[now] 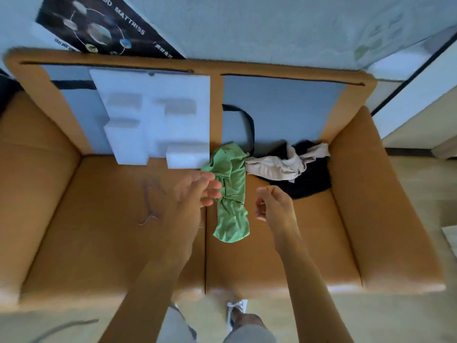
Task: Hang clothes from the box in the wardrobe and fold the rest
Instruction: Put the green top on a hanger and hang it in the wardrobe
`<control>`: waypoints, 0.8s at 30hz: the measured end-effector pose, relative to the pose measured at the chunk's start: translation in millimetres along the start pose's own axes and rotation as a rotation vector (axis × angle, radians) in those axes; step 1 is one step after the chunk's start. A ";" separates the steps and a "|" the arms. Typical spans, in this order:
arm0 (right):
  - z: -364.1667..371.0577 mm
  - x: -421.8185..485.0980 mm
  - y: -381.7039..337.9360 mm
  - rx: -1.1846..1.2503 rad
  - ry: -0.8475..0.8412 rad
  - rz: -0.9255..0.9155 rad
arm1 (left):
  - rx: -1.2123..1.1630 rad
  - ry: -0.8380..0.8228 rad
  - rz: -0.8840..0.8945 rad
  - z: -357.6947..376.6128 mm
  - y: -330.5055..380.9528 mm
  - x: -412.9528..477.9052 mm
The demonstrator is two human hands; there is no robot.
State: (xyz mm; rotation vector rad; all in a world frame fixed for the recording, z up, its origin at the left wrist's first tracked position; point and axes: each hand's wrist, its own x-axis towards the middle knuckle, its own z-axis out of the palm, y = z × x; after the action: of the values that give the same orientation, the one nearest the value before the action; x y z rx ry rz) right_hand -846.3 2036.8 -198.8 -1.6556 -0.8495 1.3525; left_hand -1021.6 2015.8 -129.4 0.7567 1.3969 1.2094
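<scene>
Work surface: a tan sofa (pixel 99 231), viewed from above, with two seat cushions that meet at a centre seam.

Task items:
- A green garment (pixel 232 219) lies crumpled in a long strip on the right seat cushion, just beside the centre seam. It runs from the foot of the backrest toward the front edge of the seat.
- A beige garment (pixel 274 167) lies bunched at the rear of the right cushion. Its left end touches the upper end of the green garment.
- A black garment (pixel 311 179) lies in the rear right corner of the seat, partly under the beige garment.

Hands:
- The left hand (pixel 195 194) is above the seam with its fingers (pixel 212 193) straight and spread. The fingertips reach the left edge of the green garment; contact cannot be confirmed.
- The right hand (pixel 274 204) is just to the right of the green garment. Its fingers are loosely curled and hold nothing.
- The two hands are apart, one on each side of the green garment.

Other items:
- A white foam block (pixel 158 115) leans against the left half of the backrest.
- A black strap (pixel 249 125) hangs on the right half of the backrest.
- A dark poster (pixel 99 26) stands behind the rear left corner of the sofa.
</scene>
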 end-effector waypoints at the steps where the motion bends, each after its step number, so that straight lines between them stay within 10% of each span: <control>1: 2.2 21.1 4.2 -0.020 -0.027 0.009 | -0.004 0.014 0.012 6.0 -4.0 15.3; 12: 50.5 206.9 136.0 -0.383 -0.079 0.156 | 0.059 0.085 -0.041 10.7 -124.5 167.5; 24: 120.3 376.2 320.2 -1.151 -0.250 -0.094 | 0.106 0.098 -0.084 -38.2 -289.9 258.0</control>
State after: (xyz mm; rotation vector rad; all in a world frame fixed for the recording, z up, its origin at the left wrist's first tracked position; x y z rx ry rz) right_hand -888.8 2248.7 -659.0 -2.2114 -2.0819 1.0337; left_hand -1061.3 2164.4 -487.8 0.7129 1.5681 1.1268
